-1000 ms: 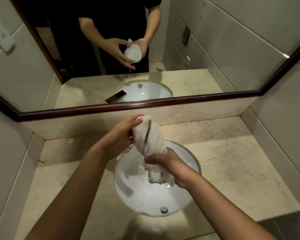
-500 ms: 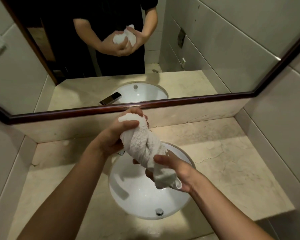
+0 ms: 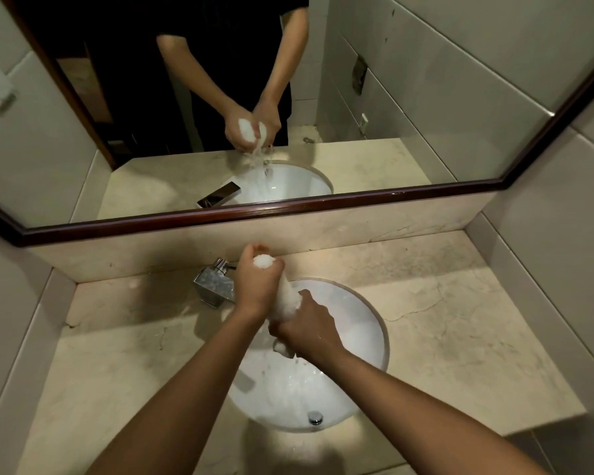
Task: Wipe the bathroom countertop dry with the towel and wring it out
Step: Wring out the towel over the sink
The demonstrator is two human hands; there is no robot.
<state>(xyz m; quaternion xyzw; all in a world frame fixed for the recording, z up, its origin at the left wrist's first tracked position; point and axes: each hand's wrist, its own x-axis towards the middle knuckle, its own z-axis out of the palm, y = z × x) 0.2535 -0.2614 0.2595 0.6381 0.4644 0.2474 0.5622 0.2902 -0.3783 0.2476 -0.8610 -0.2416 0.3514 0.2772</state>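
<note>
A white towel (image 3: 286, 299) is twisted tight into a rope above the round white sink (image 3: 367, 323). My left hand (image 3: 254, 286) grips its upper end, where a white tuft sticks out of the fist. Lower down, my right hand (image 3: 306, 330) grips the other end, and a bit of cloth pokes out below it. Water runs from the towel down into the basin. The beige marble countertop (image 3: 460, 337) spreads to both sides of the sink.
A chrome faucet (image 3: 215, 284) stands at the back left of the sink, just left of my left hand. The drain plug (image 3: 315, 417) sits at the basin's near side. A wood-framed mirror (image 3: 288, 207) runs along the back wall, and tiled walls close both sides.
Both hands have closed tighter on the towel and dropped lower over the basin. The towel is squeezed much thinner, and water now streams from it.
</note>
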